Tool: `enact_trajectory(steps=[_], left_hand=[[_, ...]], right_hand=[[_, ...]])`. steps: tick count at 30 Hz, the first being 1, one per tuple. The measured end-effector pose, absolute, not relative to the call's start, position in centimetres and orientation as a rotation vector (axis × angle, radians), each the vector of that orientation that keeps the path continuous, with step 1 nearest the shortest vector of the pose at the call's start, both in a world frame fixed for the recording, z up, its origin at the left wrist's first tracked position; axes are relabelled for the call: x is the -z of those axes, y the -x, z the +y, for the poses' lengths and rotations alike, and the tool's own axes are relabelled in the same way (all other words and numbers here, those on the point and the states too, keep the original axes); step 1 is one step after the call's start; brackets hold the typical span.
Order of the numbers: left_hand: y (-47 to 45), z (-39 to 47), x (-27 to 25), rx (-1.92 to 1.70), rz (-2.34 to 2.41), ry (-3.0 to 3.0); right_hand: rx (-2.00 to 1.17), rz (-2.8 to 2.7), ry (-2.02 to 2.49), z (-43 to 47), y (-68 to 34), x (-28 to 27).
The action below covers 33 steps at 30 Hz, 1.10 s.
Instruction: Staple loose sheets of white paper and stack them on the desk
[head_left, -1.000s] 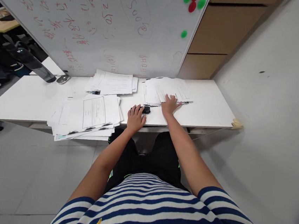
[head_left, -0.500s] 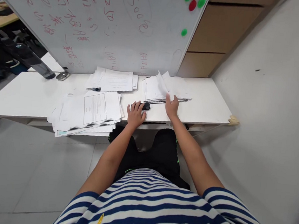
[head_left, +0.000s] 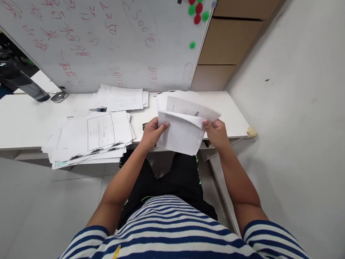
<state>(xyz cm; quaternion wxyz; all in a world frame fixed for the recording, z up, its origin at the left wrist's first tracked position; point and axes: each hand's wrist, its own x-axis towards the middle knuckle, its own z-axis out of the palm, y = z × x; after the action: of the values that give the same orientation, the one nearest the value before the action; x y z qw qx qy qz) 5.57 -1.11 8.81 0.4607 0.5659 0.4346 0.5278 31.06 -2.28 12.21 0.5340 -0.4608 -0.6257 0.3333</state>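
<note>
White paper sheets (head_left: 179, 134) are held up between my two hands over the table's front edge. My left hand (head_left: 153, 135) is closed on their left side, thumb on top. At the right, my right hand (head_left: 217, 133) pinches the sheets' upper corner, where a printed sheet (head_left: 193, 108) stands apart and bends away. Behind them lies a stack of papers (head_left: 163, 100), partly covered. A small black object (head_left: 144, 126) peeks out beside my left hand, mostly hidden.
A large paper pile (head_left: 74, 136) overhangs the front edge of the white table (head_left: 11, 120). Another stack (head_left: 126, 99) lies behind it. Further left are a mouse (head_left: 59, 97) and a dark bottle (head_left: 27, 83). A whiteboard (head_left: 88, 23) and a wall (head_left: 298, 117) border the table.
My right hand has lifted sheets off the right stack and brought them toward me. My left hand has left the black object and taken hold of the sheets. The view has shifted right.
</note>
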Motion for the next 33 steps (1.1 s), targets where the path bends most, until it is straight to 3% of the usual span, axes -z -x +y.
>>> enact_trajectory(steps=[8,22,27,33], left_hand=[[-5.5,-1.2,-9.7,-1.547,1.003,-1.157],[-4.7,-0.7,-10.2,-1.411,0.998,-1.253],[-3.4,0.1,-6.9,-1.417,1.241,-1.396],[-2.4,-0.9,-3.0,-1.338,1.447,-1.438]], right_hand=[[-1.058,-1.423,1.037,-1.8,-29.7,-9.2],[-0.907,-1.315,1.041,-0.7,-24.3,-7.0],[-0.788,-1.36,1.283,0.3,-23.1,-4.1],[-0.86,-1.792,1.485,0.4,-23.3,-0.7]])
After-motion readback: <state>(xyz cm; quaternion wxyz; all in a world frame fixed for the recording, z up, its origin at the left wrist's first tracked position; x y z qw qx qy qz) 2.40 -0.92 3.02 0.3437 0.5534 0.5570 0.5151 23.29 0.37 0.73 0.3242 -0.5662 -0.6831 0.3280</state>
